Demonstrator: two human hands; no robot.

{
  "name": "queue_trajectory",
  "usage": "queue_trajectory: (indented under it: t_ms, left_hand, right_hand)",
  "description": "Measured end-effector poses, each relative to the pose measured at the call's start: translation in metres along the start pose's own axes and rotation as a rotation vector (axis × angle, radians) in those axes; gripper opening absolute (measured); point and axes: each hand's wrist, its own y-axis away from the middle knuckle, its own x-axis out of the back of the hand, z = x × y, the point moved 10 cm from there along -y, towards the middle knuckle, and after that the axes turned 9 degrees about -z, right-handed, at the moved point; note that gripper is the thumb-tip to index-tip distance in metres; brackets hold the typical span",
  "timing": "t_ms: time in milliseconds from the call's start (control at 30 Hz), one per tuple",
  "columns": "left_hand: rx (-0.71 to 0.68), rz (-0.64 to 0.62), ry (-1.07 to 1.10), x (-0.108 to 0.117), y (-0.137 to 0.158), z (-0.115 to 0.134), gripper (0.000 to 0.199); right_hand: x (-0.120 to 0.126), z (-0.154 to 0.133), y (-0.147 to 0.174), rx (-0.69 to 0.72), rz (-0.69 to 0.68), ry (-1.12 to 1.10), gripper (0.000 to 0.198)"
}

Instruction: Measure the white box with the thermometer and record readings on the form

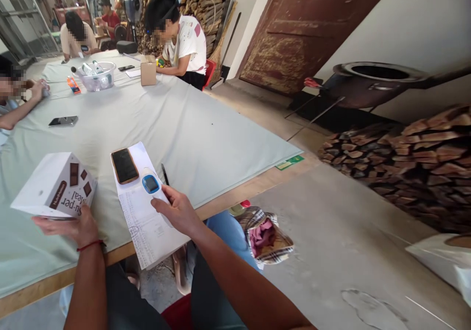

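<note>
My left hand [81,229] is closed around the lower side of a white carton [44,183] with brown squares and upside-down lettering, tilted above the table. In my right hand [180,210] is a white handheld device [150,184] with a blue-rimmed dark screen; thumb and fingers grip its handle. The device is over white paper sheets [147,227], which carry handwriting and overhang the table's front edge. On the sheets' far end lies a phone [124,165] in an orange-brown case. A dark pen [164,174] rests just right of the sheets.
Pale cloth covers the table [206,134]. Farther along are another phone [63,121], a clear basket [96,79] with bottles and a small cardboard box [148,70]. Several people sit around it. A checked bag [270,237] stands on the floor, right; firewood [412,158] is stacked beyond.
</note>
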Motion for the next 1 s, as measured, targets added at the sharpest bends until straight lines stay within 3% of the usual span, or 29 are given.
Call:
queue_trajectory:
  t_ms: [100, 133, 233, 333, 433, 567, 633, 733, 800, 867, 933, 1000]
  left_hand:
    - [-0.208, 0.254, -0.35, 0.017, 0.013, 0.038, 0.107]
    - [-0.294, 0.263, -0.4, 0.014, 0.017, 0.052, 0.101]
    - [-0.561, 0.14, -0.351, -0.007, 0.026, 0.085, 0.063]
    - [-0.692, -0.131, -0.216, -0.034, 0.027, 0.095, 0.035]
    - [-0.665, -0.333, -0.13, -0.053, 0.023, 0.085, 0.019]
    - [-0.617, -0.502, -0.125, -0.073, 0.024, 0.068, 0.02]
    - [-0.608, -0.552, -0.134, -0.079, 0.027, 0.063, 0.024]
    - [-0.583, -0.572, -0.137, -0.082, 0.029, 0.059, 0.025]
    - [-0.561, -0.572, -0.134, -0.083, 0.03, 0.057, 0.025]
    - [-0.538, -0.574, -0.129, -0.083, 0.03, 0.055, 0.026]
    - [-0.524, -0.586, -0.125, -0.084, 0.03, 0.054, 0.026]
    - [-0.512, -0.607, -0.128, -0.085, 0.031, 0.053, 0.027]
  right_hand:
    - [0.022, 0.001, 0.007, -0.013, 0.053, -0.016, 0.046]
    - [0.026, 0.001, 0.009, -0.02, 0.065, -0.022, 0.047]
    - [0.032, 0.001, 0.015, -0.028, 0.079, -0.028, 0.05]
    - [0.037, 0.002, 0.016, -0.017, 0.078, 0.016, 0.047]
    - [0.057, 0.007, 0.009, -0.047, 0.145, 0.211, 0.044]
    - [0.115, 0.01, -0.004, -0.247, 0.397, 0.84, 0.042]
    - [0.136, 0.012, -0.012, -0.353, 0.412, 1.088, 0.042]
    - [0.149, 0.018, -0.02, -0.429, 0.34, 1.285, 0.041]
    - [0.147, 0.013, -0.021, -0.375, 0.371, 1.354, 0.043]
    - [0.133, 0.004, -0.024, -0.236, 0.398, 1.359, 0.039]
    - [0.108, 0.004, -0.033, -0.136, 0.324, 1.291, 0.031]
    - [0.085, 0.014, -0.046, -0.155, 0.198, 1.226, 0.029]
